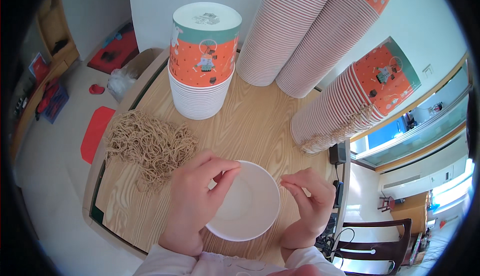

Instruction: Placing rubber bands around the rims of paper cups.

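Observation:
A white paper tub point(247, 203) stands mouth up at the near edge of the table, its inside pale and bare. My left hand point(200, 191) is over its left side, thumb and forefinger pinched together at the far rim. To the right of the tub, my right hand point(311, 196) is also closed in a pinch, its fingertips close to the rim. Whatever is between the fingers of either hand is too small to make out. Beyond my left hand lies a tangled heap of thin tan cord point(150, 146).
An upside-down stack of orange and green printed paper tubs point(204, 56) stands behind the cord. Taller stacks point(290, 26) lean at the back; another stack point(345, 101) on the right has cord strands along it. Black adapters point(338, 153) and a dark chair point(375, 246) are at right.

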Demonstrator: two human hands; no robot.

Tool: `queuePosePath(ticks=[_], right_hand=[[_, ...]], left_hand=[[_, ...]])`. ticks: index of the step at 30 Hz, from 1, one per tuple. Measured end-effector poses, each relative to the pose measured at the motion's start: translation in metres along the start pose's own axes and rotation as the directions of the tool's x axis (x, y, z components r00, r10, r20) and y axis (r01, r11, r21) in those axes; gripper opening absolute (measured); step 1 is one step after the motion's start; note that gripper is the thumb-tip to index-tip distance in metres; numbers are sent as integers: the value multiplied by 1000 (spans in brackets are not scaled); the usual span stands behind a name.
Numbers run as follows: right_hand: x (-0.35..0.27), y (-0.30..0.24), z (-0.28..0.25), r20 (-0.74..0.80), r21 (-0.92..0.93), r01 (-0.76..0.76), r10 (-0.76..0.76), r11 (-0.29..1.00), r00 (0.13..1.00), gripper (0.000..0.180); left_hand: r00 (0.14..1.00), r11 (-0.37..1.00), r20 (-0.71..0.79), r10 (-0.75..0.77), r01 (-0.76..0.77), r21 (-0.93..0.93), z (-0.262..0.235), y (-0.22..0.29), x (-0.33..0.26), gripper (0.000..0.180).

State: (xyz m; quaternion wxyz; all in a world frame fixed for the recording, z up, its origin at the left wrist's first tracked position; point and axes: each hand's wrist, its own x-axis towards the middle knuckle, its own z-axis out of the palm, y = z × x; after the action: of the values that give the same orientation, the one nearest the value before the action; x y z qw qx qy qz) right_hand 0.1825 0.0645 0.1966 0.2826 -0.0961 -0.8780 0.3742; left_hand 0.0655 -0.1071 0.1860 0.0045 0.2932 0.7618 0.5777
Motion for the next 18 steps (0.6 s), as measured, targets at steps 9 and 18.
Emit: queuePosePath(ticks=[9,18], right_hand=[[-4,-4,13,178,48,51,-59,998,982,22],[-3,6,-1,40,82,-68,65,994,997,20]], left_hand=[[957,980,258,131,-87,-177,9,8,-9,11],[991,997,110,79,-79,-1,9,-2,-2,7]])
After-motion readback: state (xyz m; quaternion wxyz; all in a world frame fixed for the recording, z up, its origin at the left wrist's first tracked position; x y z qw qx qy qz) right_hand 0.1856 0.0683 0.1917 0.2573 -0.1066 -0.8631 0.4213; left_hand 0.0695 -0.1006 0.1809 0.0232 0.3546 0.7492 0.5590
